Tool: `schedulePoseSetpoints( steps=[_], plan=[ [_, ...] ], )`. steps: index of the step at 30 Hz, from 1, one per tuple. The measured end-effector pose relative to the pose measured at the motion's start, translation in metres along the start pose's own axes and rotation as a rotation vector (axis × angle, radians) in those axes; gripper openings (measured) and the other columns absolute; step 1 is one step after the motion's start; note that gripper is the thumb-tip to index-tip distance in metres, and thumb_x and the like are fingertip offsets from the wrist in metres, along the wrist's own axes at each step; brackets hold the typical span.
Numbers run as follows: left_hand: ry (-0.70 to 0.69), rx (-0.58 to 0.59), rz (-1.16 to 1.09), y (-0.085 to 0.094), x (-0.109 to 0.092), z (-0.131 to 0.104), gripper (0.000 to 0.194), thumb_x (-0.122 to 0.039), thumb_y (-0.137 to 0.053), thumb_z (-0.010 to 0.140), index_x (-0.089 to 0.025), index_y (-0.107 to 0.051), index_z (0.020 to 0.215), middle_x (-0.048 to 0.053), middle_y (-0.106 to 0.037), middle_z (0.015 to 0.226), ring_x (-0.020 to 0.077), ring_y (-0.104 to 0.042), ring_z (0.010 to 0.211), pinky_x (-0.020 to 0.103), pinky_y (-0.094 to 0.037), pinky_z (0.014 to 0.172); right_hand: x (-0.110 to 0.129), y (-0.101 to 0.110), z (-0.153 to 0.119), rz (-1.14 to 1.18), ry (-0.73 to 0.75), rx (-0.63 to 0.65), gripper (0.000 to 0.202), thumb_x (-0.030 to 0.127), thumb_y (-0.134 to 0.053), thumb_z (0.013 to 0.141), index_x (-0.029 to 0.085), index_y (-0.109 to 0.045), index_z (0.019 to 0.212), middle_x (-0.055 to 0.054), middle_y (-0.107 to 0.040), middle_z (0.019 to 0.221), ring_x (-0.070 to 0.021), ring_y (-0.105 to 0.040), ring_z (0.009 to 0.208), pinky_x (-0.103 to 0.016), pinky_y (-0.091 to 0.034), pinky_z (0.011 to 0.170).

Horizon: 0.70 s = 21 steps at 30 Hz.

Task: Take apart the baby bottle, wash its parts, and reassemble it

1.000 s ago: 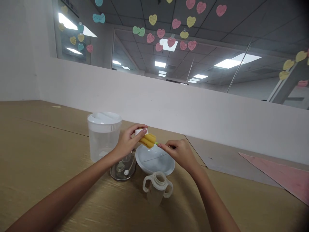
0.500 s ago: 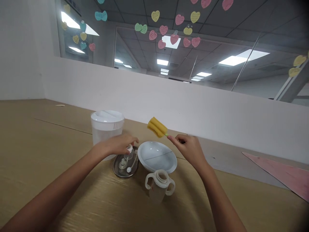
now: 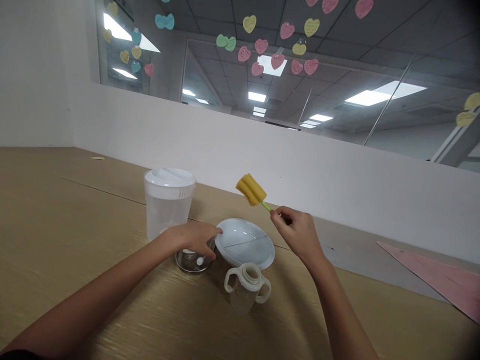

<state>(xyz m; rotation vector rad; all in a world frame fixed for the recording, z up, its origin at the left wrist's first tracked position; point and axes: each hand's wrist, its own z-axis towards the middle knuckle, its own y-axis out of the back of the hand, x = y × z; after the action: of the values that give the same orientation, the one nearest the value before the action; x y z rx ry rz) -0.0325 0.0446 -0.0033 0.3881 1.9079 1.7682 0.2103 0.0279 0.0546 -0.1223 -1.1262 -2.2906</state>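
Note:
My right hand (image 3: 296,227) is closed around the thin green handle of a yellow sponge brush (image 3: 252,190), whose head points up and to the left. Above a small metal tray (image 3: 187,267) hovers my left hand (image 3: 198,237), thumb and fingers apart. It covers most of the tray; a small part with a white ball-shaped end (image 3: 200,261) shows below the palm. My left fingertips are close to the rim of a white bowl (image 3: 245,242); touching or not, I cannot tell. In front of the bowl a clear two-handled baby bottle (image 3: 243,292) stands upright without a lid.
A translucent white bucket with a lid (image 3: 168,200) stands behind my left forearm. The brown table (image 3: 93,220) meets a white low wall (image 3: 225,145) with glass above. On the right lie a grey sheet (image 3: 360,245) and a pink triangular piece (image 3: 435,275).
My left hand has moved slightly right and down over the tray, its fingers now spread. My right hand has shifted slightly right with the sponge brush. The view has tilted a little.

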Motion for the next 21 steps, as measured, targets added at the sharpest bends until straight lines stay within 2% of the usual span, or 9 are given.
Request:
schedulePoseSetpoints(
  steps=[2,4,6,8,10,13,16,21],
  plan=[
    [-0.071,0.008,-0.065,0.004,-0.011,-0.006,0.075,-0.050,-0.062,0.066,-0.021,-0.039,0.131,0.011,-0.051,0.127,0.0268,-0.051,0.111,0.031,-0.041,0.087,0.000,0.001,0.000,0.010,-0.021,-0.046,0.023,0.031,-0.044,0.074,0.018,-0.059,0.063,0.003,-0.041,0.047,-0.0094,-0.035,0.045,-0.021,-0.025,0.046],
    [-0.090,-0.010,-0.084,0.008,-0.019,-0.009,0.075,-0.048,-0.061,0.067,-0.021,-0.037,0.133,0.011,-0.048,0.131,0.0270,-0.048,0.115,0.031,-0.040,0.088,-0.001,0.002,0.000,0.018,-0.035,-0.080,0.023,0.029,-0.042,0.073,0.018,-0.061,0.067,0.003,-0.041,0.046,-0.0100,-0.036,0.045,-0.021,-0.026,0.046],
    [-0.066,-0.030,-0.047,0.011,-0.020,-0.011,0.060,-0.040,-0.062,0.069,-0.021,-0.048,0.124,0.010,-0.056,0.122,0.0268,-0.054,0.107,0.031,-0.042,0.083,-0.002,0.003,0.000,0.020,-0.047,-0.093,0.024,0.029,-0.041,0.072,0.018,-0.062,0.067,0.003,-0.041,0.046,-0.0103,-0.036,0.044,-0.021,-0.026,0.046],
    [-0.004,-0.010,0.037,0.013,-0.015,-0.011,0.036,-0.028,-0.059,0.071,-0.018,-0.062,0.105,0.011,-0.065,0.104,0.0262,-0.061,0.092,0.030,-0.045,0.073,-0.003,0.003,0.000,0.018,-0.049,-0.083,0.024,0.029,-0.041,0.073,0.018,-0.062,0.067,0.003,-0.042,0.046,-0.0105,-0.037,0.045,-0.021,-0.026,0.046],
    [0.087,0.032,0.123,0.013,-0.008,-0.010,0.019,-0.017,-0.053,0.072,-0.015,-0.067,0.085,0.013,-0.068,0.088,0.0250,-0.063,0.077,0.029,-0.045,0.064,-0.004,0.002,0.001,0.009,-0.040,-0.067,0.024,0.029,-0.041,0.073,0.018,-0.062,0.066,0.003,-0.042,0.046,-0.0107,-0.038,0.044,-0.021,-0.026,0.046],
    [0.177,0.072,0.175,0.010,0.002,-0.006,0.019,-0.009,-0.050,0.069,-0.013,-0.067,0.074,0.013,-0.068,0.079,0.0238,-0.063,0.067,0.028,-0.044,0.057,-0.005,0.001,0.001,-0.017,-0.032,-0.051,0.024,0.029,-0.041,0.074,0.018,-0.062,0.067,0.003,-0.043,0.046,-0.0106,-0.038,0.044,-0.022,-0.025,0.046],
    [0.184,0.095,0.167,0.007,0.006,-0.002,0.016,-0.008,-0.052,0.065,-0.013,-0.067,0.069,0.012,-0.068,0.075,0.0232,-0.062,0.065,0.028,-0.044,0.056,-0.005,0.000,0.001,-0.036,-0.037,-0.046,0.024,0.028,-0.041,0.074,0.018,-0.062,0.068,0.003,-0.043,0.045,-0.0104,-0.039,0.044,-0.022,-0.025,0.046],
    [0.185,0.106,0.139,0.005,0.012,0.004,0.017,-0.010,-0.055,0.062,-0.014,-0.066,0.074,0.011,-0.068,0.080,0.0217,-0.061,0.067,0.026,-0.043,0.057,-0.005,0.001,0.001,-0.037,-0.029,-0.054,0.026,0.029,-0.040,0.074,0.018,-0.063,0.066,0.003,-0.043,0.046,-0.0104,-0.038,0.044,-0.022,-0.024,0.045]
  ],
)
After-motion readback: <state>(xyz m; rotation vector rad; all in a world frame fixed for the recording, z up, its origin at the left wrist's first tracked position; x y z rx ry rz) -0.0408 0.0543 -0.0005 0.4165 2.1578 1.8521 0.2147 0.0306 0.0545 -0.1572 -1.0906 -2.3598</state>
